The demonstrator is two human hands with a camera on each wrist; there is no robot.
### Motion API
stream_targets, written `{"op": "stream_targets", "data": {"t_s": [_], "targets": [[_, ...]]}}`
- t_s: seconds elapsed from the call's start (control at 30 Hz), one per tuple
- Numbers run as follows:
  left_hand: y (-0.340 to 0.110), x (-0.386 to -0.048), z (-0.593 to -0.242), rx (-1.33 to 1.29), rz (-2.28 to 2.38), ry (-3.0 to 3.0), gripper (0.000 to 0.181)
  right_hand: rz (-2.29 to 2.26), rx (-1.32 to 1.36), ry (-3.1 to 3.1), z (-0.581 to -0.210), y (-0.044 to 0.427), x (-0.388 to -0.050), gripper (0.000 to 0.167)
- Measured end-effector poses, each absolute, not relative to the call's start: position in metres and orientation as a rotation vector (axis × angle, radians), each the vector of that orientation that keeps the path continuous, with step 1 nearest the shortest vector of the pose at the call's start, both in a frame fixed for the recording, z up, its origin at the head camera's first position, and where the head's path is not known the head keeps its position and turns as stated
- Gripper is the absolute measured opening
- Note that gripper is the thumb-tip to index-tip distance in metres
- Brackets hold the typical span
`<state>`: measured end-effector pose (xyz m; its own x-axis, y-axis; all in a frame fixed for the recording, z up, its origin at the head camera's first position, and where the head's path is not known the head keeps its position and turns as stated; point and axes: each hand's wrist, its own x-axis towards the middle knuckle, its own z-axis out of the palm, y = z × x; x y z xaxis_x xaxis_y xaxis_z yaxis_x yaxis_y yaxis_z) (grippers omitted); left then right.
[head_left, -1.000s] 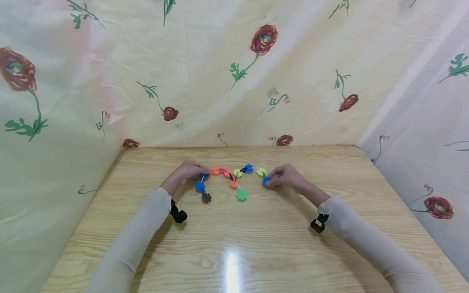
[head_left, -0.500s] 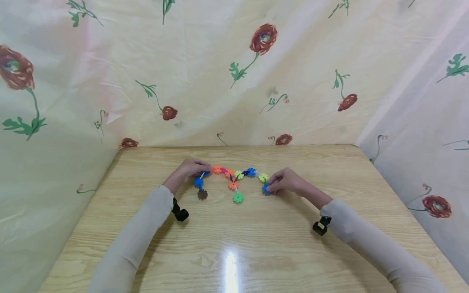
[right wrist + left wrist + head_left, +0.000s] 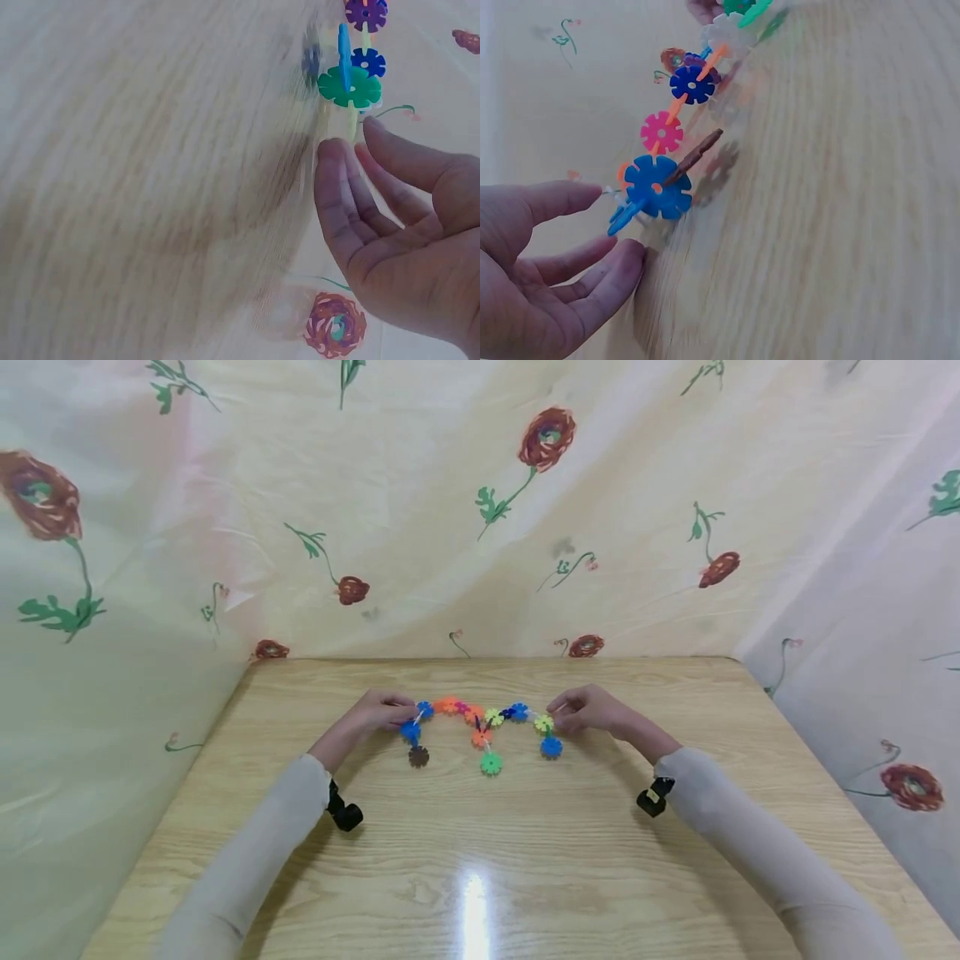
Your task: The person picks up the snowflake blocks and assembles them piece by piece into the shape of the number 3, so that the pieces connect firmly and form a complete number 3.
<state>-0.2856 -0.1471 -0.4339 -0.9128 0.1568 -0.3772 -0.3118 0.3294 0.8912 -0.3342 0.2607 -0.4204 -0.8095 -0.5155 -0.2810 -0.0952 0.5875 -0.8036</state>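
Observation:
A chain of interlocking flower-shaped plastic discs [image 3: 472, 714] stands on the table in an M-like shape. Its left leg ends in a brown disc [image 3: 418, 756], its middle leg in a green disc [image 3: 491, 764], its right leg in a blue disc [image 3: 551, 747]. My left hand [image 3: 378, 712] is beside the left leg; in the left wrist view its thumb and fingers are spread just short of a blue disc [image 3: 658, 187]. At the right end, my right hand [image 3: 588, 710] has its fingertips apart next to a green disc [image 3: 350, 87] and a yellow one seen edge-on.
The discs stand on a wood-grain table [image 3: 480, 835], towards its far edge. Behind it and at both sides hangs a flower-printed cloth [image 3: 420, 510]. Black wrist cameras [image 3: 347, 816] sit at both cuffs. A light glare [image 3: 475, 910] shows near the front.
Both hands have let go of the blue discs they held. The left hand has drawn back left; the right has moved up beside the yellow disc. The chain has shifted slightly.

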Motion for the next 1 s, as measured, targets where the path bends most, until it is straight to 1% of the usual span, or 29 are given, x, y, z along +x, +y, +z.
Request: {"op": "stream_targets", "data": {"t_s": [0.23, 0.5, 1.0], "targets": [[-0.152, -0.276, -0.436, -0.056, 1.541, 2.176, 0.041, -1.074, -0.569, 2.276, -0.421, 0.262, -0.341, 0.037], [-0.148, -0.274, -0.437, -0.089, 1.584, 2.127, 0.035, -1.060, -0.599, 2.270, -0.423, 0.264, -0.341, 0.037], [-0.130, -0.293, -0.439, -0.254, 1.740, 2.143, 0.038, -1.126, -0.611, 2.286, -0.433, 0.269, -0.312, 0.033]]}}
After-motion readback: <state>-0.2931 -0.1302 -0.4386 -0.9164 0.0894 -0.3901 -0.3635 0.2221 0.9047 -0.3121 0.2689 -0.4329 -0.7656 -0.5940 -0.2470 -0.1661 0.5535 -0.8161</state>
